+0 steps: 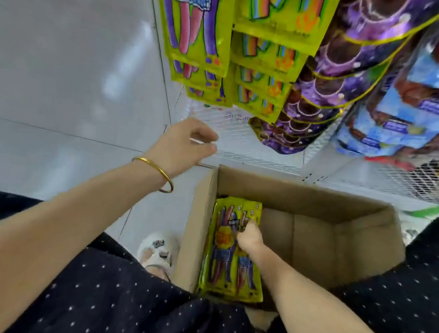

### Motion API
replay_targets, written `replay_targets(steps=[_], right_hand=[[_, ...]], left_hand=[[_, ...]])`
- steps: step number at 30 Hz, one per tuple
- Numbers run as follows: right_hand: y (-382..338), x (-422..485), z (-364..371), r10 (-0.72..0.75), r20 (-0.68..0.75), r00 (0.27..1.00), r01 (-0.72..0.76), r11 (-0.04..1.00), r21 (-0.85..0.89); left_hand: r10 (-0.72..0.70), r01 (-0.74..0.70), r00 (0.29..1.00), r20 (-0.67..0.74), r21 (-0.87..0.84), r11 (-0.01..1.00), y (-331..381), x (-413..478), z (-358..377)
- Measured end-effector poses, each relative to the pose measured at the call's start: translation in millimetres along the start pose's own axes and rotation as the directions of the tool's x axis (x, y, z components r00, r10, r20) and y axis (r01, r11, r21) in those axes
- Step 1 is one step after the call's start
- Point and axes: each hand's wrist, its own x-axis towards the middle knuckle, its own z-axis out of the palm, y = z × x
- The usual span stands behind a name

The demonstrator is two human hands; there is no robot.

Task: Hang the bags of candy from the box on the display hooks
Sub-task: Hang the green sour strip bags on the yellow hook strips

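Note:
An open cardboard box [315, 200] stands on the floor below me. Yellow-green candy bags [222, 253] stand in a stack against its left wall. My right hand [249, 237] reaches down into the box and its fingers curl onto the top of a bag there. My left hand [186, 145], with a gold bangle on the wrist, hovers above the box's far left corner with loosely curled fingers and holds nothing. Matching yellow-green bags [197, 33] hang in a row on the display above.
More yellow bags with rainbow strips [273, 39], purple bags [323, 101] and blue bags [415, 103] hang on neighbouring hooks over a white wire mesh panel [241, 141]. Grey tiled floor [62, 75] lies left. My white slipper [158, 248] stands beside the box.

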Motion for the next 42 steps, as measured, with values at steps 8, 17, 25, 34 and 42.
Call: replay_targets(steps=[8,17,25,34,42], right_hand=[[5,17,27,0.116,-0.067,0.991,-0.116,0.993,0.011],[-7,-31,-90,-0.331,0.134,0.934,0.289,0.922,0.258],[-71,-122,-159,-0.643,0.018,0.766,0.568,0.688,0.452],[-178,-219,-188,-0.798,-0.551,0.243,0.959,0.284,0.012],[-261,-281,-218,-0.748,-0.663,-0.009,0.967,0.163,-0.197]], left_hand=[[-0.032,0.032,0.999,0.014,-0.025,0.999,-4,9,-4],[-0.08,0.065,0.991,0.107,0.138,0.988,-11,4,10],[-0.01,0.01,0.993,0.117,0.001,1.0,20,-4,17],[0.15,-0.161,0.984,-0.093,-0.13,0.978,110,-23,-52],[0.37,-0.415,0.904,-0.214,-0.228,0.881,203,-12,-132]])
